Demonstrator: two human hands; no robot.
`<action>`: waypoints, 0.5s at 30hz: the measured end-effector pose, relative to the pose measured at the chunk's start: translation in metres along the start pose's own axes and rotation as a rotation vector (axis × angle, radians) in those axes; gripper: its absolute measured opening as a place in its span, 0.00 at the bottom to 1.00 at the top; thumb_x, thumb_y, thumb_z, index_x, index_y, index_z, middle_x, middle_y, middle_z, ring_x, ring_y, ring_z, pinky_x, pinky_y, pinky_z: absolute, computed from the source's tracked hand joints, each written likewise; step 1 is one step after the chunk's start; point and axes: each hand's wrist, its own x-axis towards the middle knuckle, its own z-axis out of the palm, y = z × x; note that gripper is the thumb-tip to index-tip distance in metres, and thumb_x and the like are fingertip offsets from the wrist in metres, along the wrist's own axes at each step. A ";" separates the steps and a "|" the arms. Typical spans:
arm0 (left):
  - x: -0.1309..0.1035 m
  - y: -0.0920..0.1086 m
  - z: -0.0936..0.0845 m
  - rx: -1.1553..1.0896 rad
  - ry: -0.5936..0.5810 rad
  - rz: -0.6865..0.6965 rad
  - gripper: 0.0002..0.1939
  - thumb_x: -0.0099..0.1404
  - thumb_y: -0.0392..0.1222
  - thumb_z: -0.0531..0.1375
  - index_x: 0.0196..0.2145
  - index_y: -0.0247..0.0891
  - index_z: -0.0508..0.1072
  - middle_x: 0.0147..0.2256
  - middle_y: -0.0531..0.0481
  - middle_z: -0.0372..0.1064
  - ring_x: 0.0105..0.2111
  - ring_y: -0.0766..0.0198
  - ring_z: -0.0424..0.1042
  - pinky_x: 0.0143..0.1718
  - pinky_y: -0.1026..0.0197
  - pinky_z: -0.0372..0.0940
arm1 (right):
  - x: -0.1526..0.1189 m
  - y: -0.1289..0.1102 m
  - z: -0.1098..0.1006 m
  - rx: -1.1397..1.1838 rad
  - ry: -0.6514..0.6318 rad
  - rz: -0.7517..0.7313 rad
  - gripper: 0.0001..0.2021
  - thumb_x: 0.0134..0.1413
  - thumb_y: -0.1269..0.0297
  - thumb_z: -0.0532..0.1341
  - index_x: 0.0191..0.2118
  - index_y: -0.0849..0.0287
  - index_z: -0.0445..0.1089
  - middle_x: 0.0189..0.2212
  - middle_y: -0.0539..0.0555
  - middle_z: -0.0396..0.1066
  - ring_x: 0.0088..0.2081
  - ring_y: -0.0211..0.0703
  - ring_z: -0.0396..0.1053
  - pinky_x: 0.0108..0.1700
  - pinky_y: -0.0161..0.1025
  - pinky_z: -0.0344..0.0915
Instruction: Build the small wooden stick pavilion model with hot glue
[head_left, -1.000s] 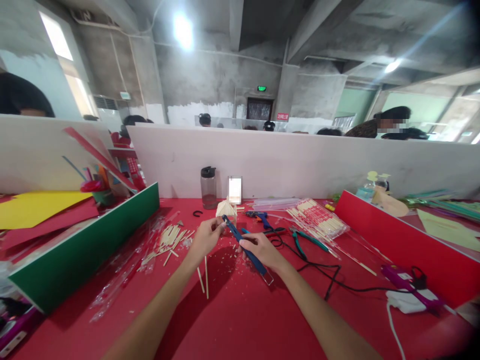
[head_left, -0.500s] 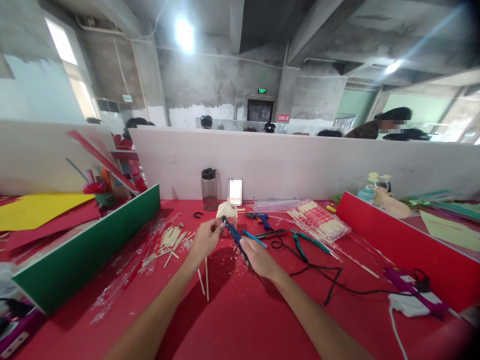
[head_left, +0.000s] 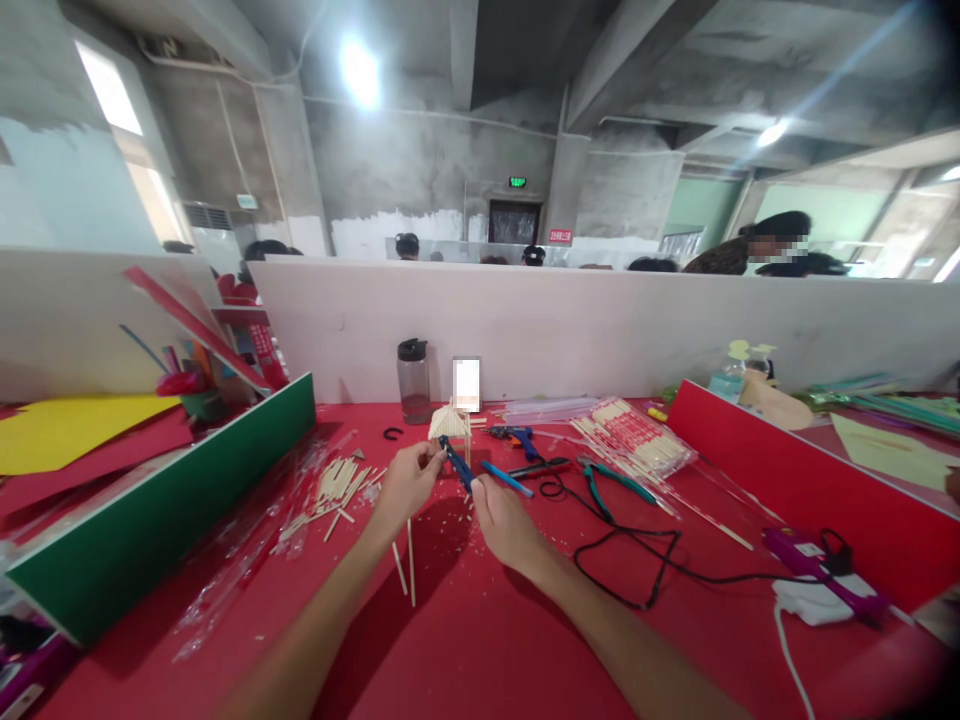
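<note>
At centre, the right hand (head_left: 504, 518) clasps the blue tool (head_left: 459, 470) — lower end now covered — left grip (head_left: 411, 483) unclear.

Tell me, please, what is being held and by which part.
The right hand grips the slim dark blue tool by its near end; the left hand is at its far tip, hold unclear.

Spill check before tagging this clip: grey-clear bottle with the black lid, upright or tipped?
Upright: the bottle stands on the red table, its black lid at the top.
</note>
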 end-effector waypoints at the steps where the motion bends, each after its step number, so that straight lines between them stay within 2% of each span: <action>1: 0.000 0.000 0.000 0.000 0.000 0.000 0.18 0.63 0.54 0.56 0.23 0.38 0.68 0.20 0.54 0.65 0.21 0.65 0.62 0.25 0.64 0.54 | 0.000 0.001 0.001 -0.006 0.004 -0.003 0.18 0.70 0.61 0.40 0.38 0.59 0.64 0.31 0.57 0.72 0.35 0.45 0.71 0.36 0.37 0.56; 9: 0.001 -0.001 0.002 -0.036 0.002 0.018 0.18 0.63 0.54 0.56 0.23 0.38 0.67 0.20 0.53 0.66 0.22 0.65 0.63 0.26 0.64 0.56 | 0.001 0.004 0.002 -0.102 0.021 0.018 0.21 0.71 0.59 0.39 0.37 0.60 0.67 0.29 0.57 0.72 0.32 0.45 0.70 0.34 0.37 0.55; 15: -0.005 0.014 -0.002 0.045 0.017 0.039 0.17 0.64 0.53 0.55 0.24 0.38 0.67 0.21 0.53 0.66 0.23 0.65 0.63 0.27 0.64 0.56 | 0.003 0.005 -0.002 -0.165 0.014 0.023 0.22 0.71 0.59 0.40 0.36 0.60 0.68 0.30 0.58 0.74 0.33 0.44 0.71 0.35 0.36 0.55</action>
